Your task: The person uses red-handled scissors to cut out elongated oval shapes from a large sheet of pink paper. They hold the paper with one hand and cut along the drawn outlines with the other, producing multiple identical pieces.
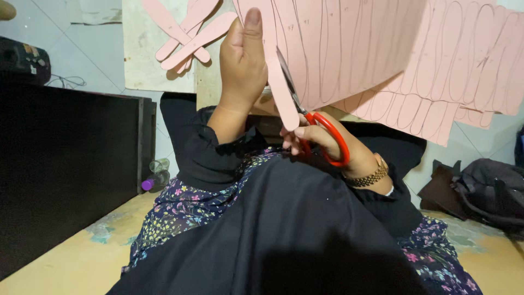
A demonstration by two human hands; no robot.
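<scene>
Head view: your left hand [243, 63] pinches a large sheet of thin pink card [382, 49], thumb pressed flat on its face, holding it up in front of you. The card is matte and marked with rows of long, round-ended outlines. Your right hand [322, 142] is closed through the glossy red loops of the scissors [319, 131], whose steel blades run up along a half-freed strip. Finished pink strips [185, 35], slim and paddle-shaped, lie crossed on a pale board beyond your left hand.
</scene>
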